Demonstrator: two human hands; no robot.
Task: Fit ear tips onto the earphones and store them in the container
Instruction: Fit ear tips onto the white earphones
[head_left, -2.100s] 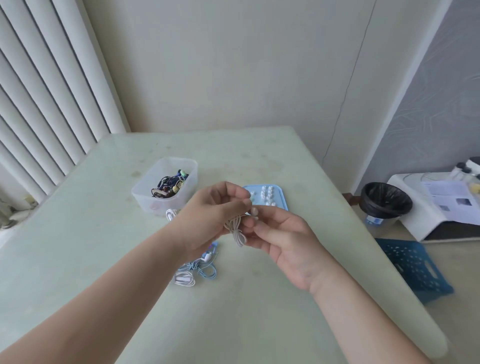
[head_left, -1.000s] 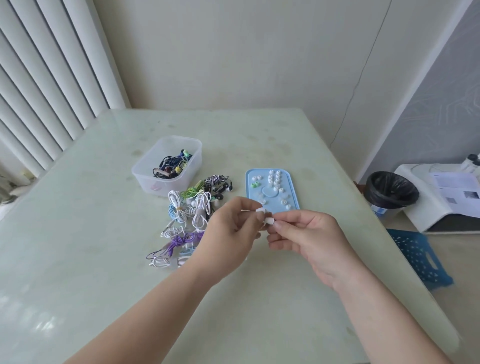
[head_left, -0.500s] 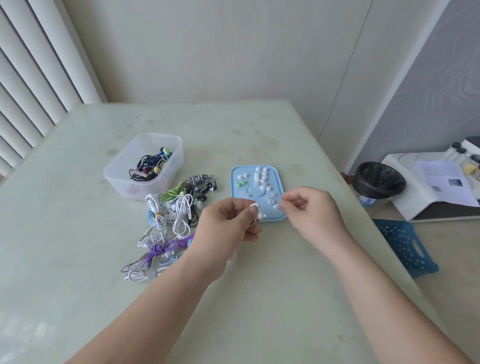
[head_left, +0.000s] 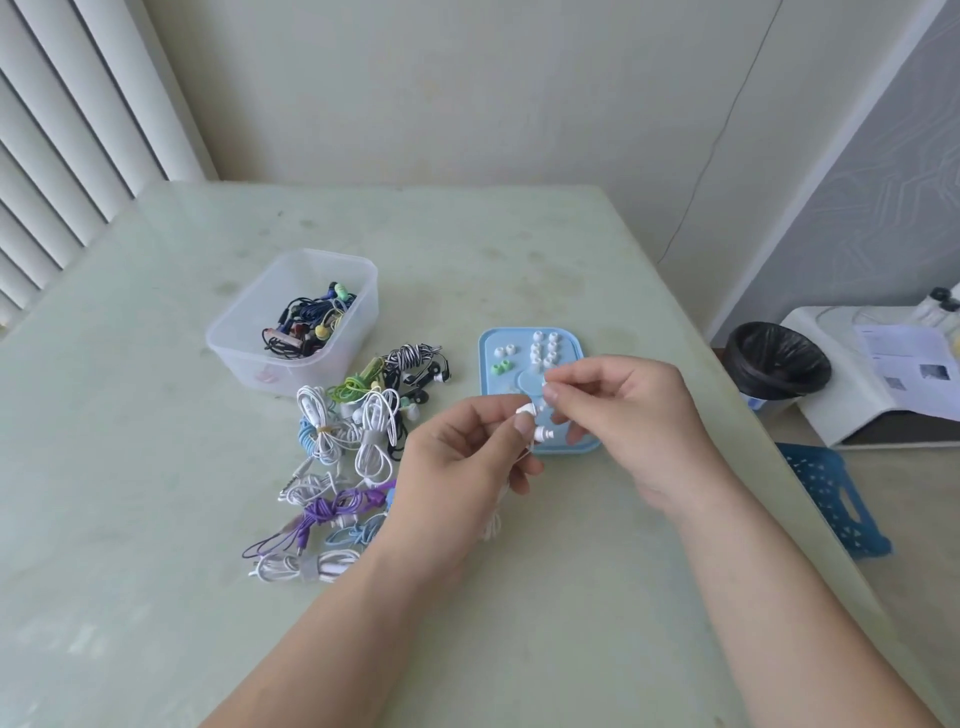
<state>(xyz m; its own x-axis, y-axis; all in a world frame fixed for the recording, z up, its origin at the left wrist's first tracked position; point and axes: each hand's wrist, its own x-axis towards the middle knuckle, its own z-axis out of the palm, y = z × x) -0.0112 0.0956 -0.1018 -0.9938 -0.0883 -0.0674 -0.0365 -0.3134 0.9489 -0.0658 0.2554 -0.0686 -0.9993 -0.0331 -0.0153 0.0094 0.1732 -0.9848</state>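
Observation:
My left hand (head_left: 460, 457) pinches a pair of white earphones (head_left: 540, 423), both buds sticking out to the right past my fingertips, the cord hanging below my palm. My right hand (head_left: 623, 410) hovers over the blue tray (head_left: 488, 348), thumb and forefinger pinched just right of the upper bud; a small white ear tip seems held there but is mostly hidden. White and green ear tips (head_left: 543, 351) lie on the tray. A clear plastic container (head_left: 291, 322) with several dark earphones stands at the left.
A pile of bundled earphones (head_left: 353, 431) in white, blue, purple, green and black lies between the container and my left hand. Off the table's right edge stand a black-lined bin (head_left: 776, 358), a blue basket (head_left: 831, 493) and a white unit with papers.
My right hand moved back from the tray toward the earphone buds in my left hand, fingertips pinched. My left hand stayed put, holding the earphones.

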